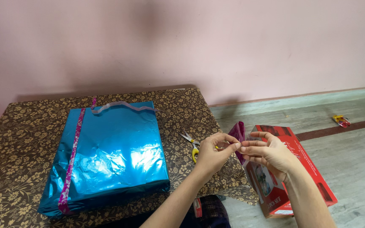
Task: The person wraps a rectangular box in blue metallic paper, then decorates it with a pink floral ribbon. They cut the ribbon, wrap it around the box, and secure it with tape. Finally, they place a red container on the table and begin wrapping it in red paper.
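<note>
A box wrapped in shiny blue foil (110,154) lies on a low table with a brown floral cloth (17,139). A magenta patterned ribbon (72,158) runs down the box's left side, and a loose pale strip curls along its far edge (123,105). My left hand (212,154) and my right hand (267,154) meet fingertip to fingertip past the table's right edge, pinching a piece of magenta ribbon (237,133) between them. Yellow-handled scissors (191,143) lie on the cloth just left of my left hand.
A red printed carton (307,169) lies on the grey floor under my right hand. A small red and yellow object (341,121) sits on the floor at far right. A pink wall stands behind the table.
</note>
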